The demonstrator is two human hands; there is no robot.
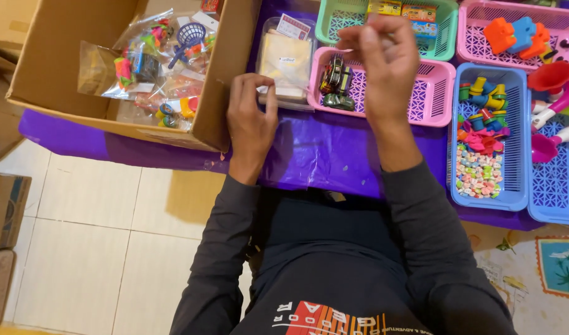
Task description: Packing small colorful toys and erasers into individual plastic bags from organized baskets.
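A clear plastic bag (286,59) with something pale yellow folded inside lay on the purple table cover (322,155), between the cardboard box (225,74) and the pink basket (421,99), its near edge right under the left hand (250,118). That hand was curled, thumb and fingers drawn close together at the bag's lower edge; whether they actually pinched the film I could not tell. The right hand (387,62) was raised above the pink basket with its fingertips bunched narrow, as if nipping something thin and clear, but what, if anything, was between them did not show.

The pink basket held a few small toy cars (337,84) at its left end, directly below the lifted hand. To the right a blue basket (514,142) carried little coloured pieces, and a green basket (446,28) sat behind with small boxes in it. The box on the left was full of bagged toys (151,62).

As I judged it, the slick film could have slipped from so light a pinch, and the bag could have slid off the glossy cover toward the table's near edge. A downward sweep of the right hand might also have knocked the cars, and a left elbow swing could have nudged the box, which overhung the table
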